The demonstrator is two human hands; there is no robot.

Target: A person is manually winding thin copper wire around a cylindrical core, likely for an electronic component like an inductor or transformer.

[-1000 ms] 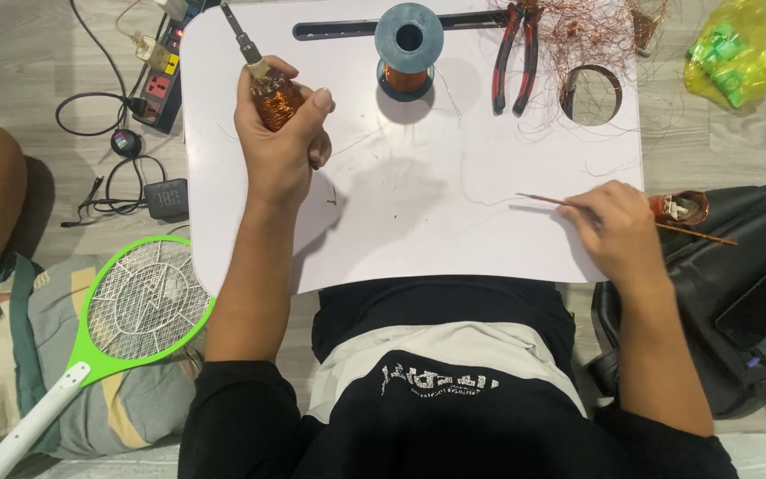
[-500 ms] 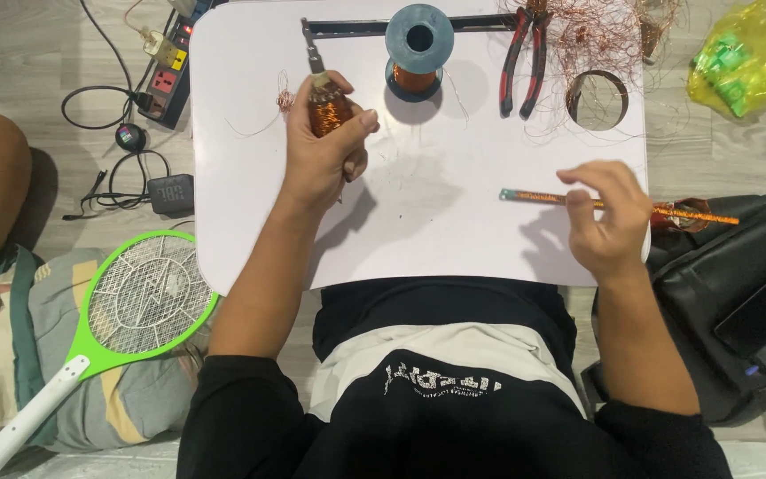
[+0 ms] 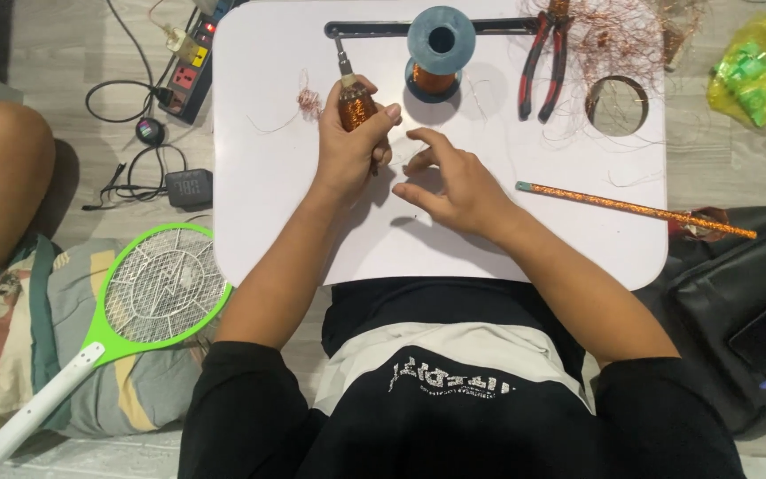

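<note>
Left hand (image 3: 347,155) clenched around the copper-wound coil (image 3: 355,105) at upper centre of the white table (image 3: 259,204), right hand (image 3: 449,182) released with fingers spread beside it; I'd keep the thin wire taut, feeding steadily from the spool (image 3: 439,49).

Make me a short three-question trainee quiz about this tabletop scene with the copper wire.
1. True or false: the left hand holds the copper-wound rotor.
2. Which lies on the white table right of the right hand? A) orange rod B) green racket C) power strip
3. Fill in: the red-handled pliers lie beside the blue ____.

Key: 1 true; 2 A; 3 spool
</note>
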